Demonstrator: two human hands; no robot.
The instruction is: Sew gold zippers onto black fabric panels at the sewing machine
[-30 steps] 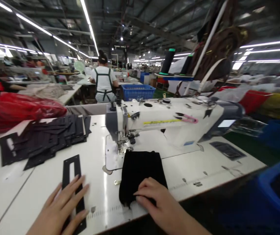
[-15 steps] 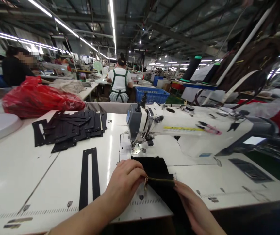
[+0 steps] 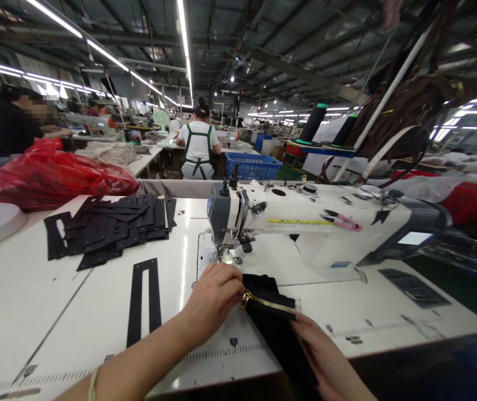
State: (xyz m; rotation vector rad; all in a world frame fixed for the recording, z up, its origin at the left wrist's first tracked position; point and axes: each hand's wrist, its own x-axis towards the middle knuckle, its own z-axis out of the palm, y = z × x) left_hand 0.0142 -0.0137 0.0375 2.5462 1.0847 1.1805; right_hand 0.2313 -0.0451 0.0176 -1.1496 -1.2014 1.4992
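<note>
Between my two hands is a black fabric piece [image 3: 269, 326] with a gold-toothed zipper [image 3: 272, 304] along its upper part. My left hand [image 3: 217, 292] pinches the zipper's left end, close to the gold slider. On the other side, my right hand [image 3: 315, 342] grips the fabric near the zipper's right end; its fingertips are partly hidden behind the cloth. The fabric's lower part hangs past the table's front edge. Just beyond my left hand is the needle area of a white sewing machine [image 3: 305, 214]. A black slotted strip [image 3: 135, 303] lies flat to the left.
A heap of black cut pieces [image 3: 113, 225] lies on the table's left, with a red plastic bag [image 3: 60, 172] behind it. Pink-handled snips [image 3: 344, 221] rest on the machine. Thread cones [image 3: 313, 125] stand behind. A person in a green apron [image 3: 197, 147] sits ahead beside a blue crate [image 3: 252, 166].
The zipper has tilted so its gold teeth and slider face me more. Both hands keep their hold on the fabric. The whole view has shifted slightly, moving the scene left.
</note>
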